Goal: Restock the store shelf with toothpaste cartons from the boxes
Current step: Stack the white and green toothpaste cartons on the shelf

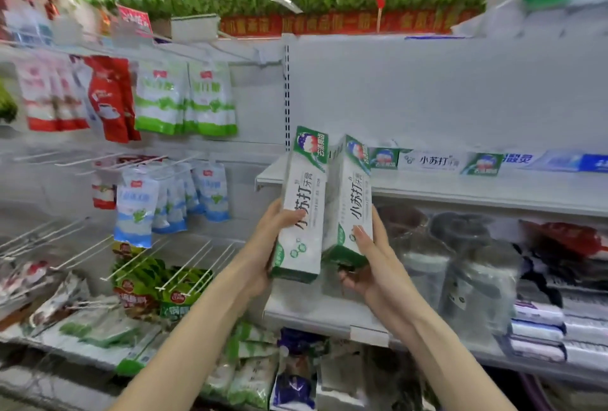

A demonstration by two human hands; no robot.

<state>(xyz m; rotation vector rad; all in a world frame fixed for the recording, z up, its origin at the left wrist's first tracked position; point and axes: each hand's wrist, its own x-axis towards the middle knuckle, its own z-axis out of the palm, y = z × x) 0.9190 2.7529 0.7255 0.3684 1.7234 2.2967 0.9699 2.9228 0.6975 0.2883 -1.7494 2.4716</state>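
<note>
While both arms reach up from the bottom edge of the head view, each of the hands grips one white-and-green cardboard toothpaste carton. Left hand (pixel 263 246) wraps the lower end of the left carton (pixel 304 200), thumb across its front. Right hand (pixel 375 266) wraps the lower end of the right carton (pixel 350 200), thumb on its front. Both cartons are upright, slightly tilted, sides touching, with their upper ends level with the left end of the white metal shelf (pixel 477 190). On that shelf a row of matching green-white cartons (pixel 431 160) lies lengthwise along the front edge, with a blue-white carton (pixel 579 162) at its right end. In the left bay, green-white pouches (pixel 184 98), red pouches (pixel 112 98) and blue-white pouches (pixel 138 210) hang on wire pegs. Below the shelf sit clear plastic-wrapped packs (pixel 460 272), blurred.
</note>
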